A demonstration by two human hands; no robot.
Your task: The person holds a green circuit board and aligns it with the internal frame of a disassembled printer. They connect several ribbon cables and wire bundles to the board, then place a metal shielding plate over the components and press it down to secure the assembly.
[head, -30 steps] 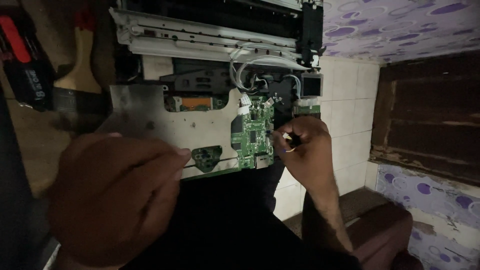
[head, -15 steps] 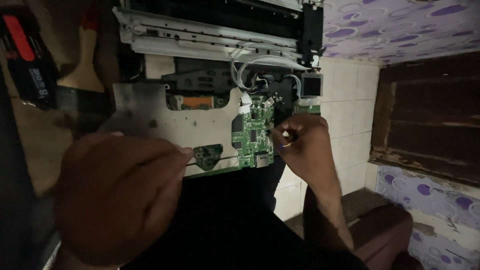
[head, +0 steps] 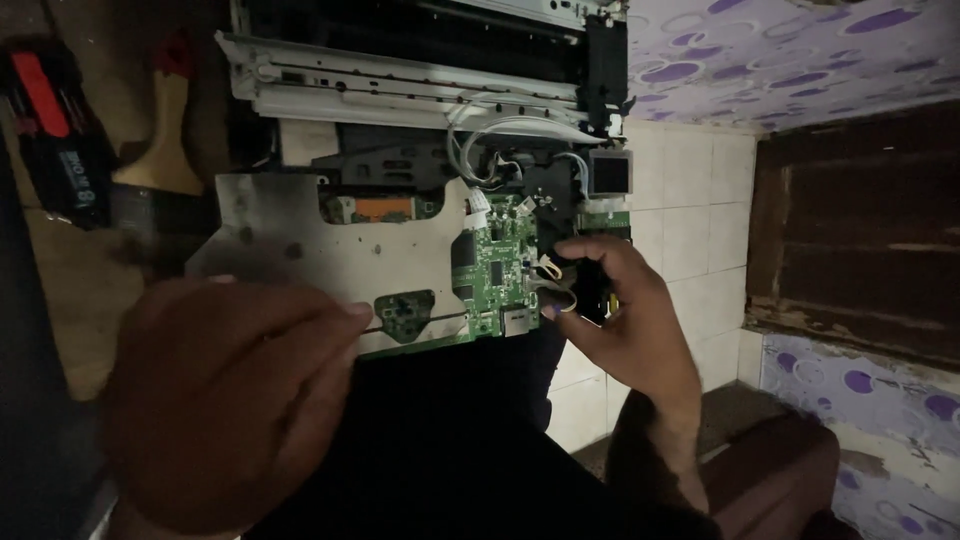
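A dismantled printer (head: 420, 80) lies open in front of me, with a bare metal plate (head: 300, 250) across its near side. A green circuit board (head: 495, 275) is mounted on the plate's right end. My left hand (head: 230, 400) rests on the plate's near edge, fingers curled and pressing on it. My right hand (head: 620, 310) is at the board's right edge, its fingertips pinching thin cables and a small connector (head: 555, 285) beside a black part. White wires (head: 490, 140) loop above the board.
A red and black tool case (head: 55, 130) and a wooden-handled brush (head: 160, 120) lie at the upper left. White floor tiles (head: 690, 220) and a dark wooden panel (head: 860, 220) are to the right. Purple-patterned sheeting (head: 780, 50) covers the upper right.
My right hand has shifted slightly up and opened its grip around the cables at the board's right edge. The left hand has stayed on the plate.
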